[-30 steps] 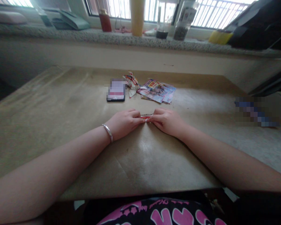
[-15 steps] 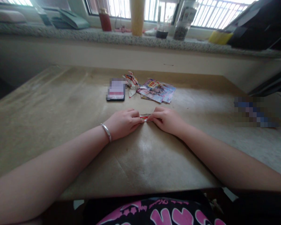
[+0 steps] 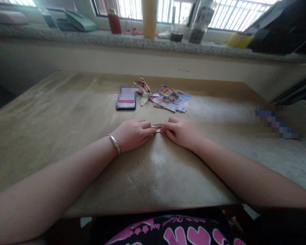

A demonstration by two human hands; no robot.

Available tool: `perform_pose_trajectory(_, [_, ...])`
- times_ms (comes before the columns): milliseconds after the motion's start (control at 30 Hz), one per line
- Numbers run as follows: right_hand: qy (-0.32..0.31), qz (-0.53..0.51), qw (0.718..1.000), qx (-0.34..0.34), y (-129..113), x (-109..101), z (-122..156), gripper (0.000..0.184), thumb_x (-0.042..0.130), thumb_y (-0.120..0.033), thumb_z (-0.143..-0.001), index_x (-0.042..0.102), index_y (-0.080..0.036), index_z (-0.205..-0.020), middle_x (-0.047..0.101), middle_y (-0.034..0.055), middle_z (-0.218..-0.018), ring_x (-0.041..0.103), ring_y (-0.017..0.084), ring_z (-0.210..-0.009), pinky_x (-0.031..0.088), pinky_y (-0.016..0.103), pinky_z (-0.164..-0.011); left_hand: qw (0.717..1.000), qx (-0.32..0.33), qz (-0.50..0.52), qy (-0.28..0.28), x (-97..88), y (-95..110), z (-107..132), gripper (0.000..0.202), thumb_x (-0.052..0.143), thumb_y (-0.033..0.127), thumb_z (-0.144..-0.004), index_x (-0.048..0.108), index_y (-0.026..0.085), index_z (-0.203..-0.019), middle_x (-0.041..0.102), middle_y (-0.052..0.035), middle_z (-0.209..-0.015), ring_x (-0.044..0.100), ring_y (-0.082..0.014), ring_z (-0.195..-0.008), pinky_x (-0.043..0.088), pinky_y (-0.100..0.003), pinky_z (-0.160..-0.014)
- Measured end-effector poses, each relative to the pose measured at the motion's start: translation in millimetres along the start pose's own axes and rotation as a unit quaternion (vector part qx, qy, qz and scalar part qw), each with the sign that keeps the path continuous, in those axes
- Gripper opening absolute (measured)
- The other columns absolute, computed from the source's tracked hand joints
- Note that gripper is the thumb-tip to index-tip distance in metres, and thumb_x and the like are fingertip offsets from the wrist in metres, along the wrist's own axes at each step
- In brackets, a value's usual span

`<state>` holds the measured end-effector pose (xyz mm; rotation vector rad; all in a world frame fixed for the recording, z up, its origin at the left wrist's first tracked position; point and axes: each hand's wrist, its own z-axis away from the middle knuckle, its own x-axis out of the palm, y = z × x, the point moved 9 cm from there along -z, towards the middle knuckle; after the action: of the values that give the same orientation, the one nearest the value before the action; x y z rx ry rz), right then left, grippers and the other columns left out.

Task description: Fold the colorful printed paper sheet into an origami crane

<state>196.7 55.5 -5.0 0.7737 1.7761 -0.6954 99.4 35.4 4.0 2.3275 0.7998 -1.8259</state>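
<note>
Left hand [image 3: 132, 135] and right hand [image 3: 181, 132] close together, both pinching folded printed paper strip [image 3: 157, 128] on surface [image 3: 153, 177]; phone [image 3: 126, 98], printed paper scraps [image 3: 170, 98] beyond

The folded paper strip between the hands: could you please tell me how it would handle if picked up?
The folded paper strip looks thin, so it is probably very light and rather floppy. Its creases may stiffen it slightly.

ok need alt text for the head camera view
The left hand, wearing a silver bangle, and right hand pinch a narrow folded strip of printed paper on a brown-paper-covered table. Beyond them lie a phone and a heap of printed paper scraps, below a granite windowsill.
</note>
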Motion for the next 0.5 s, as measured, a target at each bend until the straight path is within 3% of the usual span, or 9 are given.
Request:
perform_pose_trajectory(200, [-0.003, 0.020, 1.000, 0.015, -2.9, -0.2, -0.4, 0.025, 0.046, -0.024, -0.089, 0.070, -0.019, -0.090, 0.063, 0.0072, -0.084, 0.053, 0.017, -0.074, 0.034, 0.028, -0.066, 0.999, 0.028, -0.016, -0.005, 2.1, 2.9, 1.6, 0.029, 0.042, 0.026, -0.096, 0.063, 0.019, -0.115, 0.065, -0.0050, -0.090, 0.059, -0.0152, -0.079, 0.050, -0.026, -0.071])
perform_pose_trajectory(500, [-0.009, 0.021, 0.999, 0.037, -6.0, -2.3, -1.1, 0.024, 0.046, -0.024, -0.088, 0.069, -0.018, -0.087, 0.063, 0.0068, -0.084, 0.054, 0.016, -0.075, 0.034, 0.027, -0.064, 0.998, 0.018, -0.054, -0.013, 2.0, 8.8, -2.5, 0.031, 0.045, 0.022, -0.094, 0.061, 0.023, -0.121, 0.068, -0.0031, -0.097, 0.058, -0.0155, -0.075, 0.046, -0.026, -0.062])
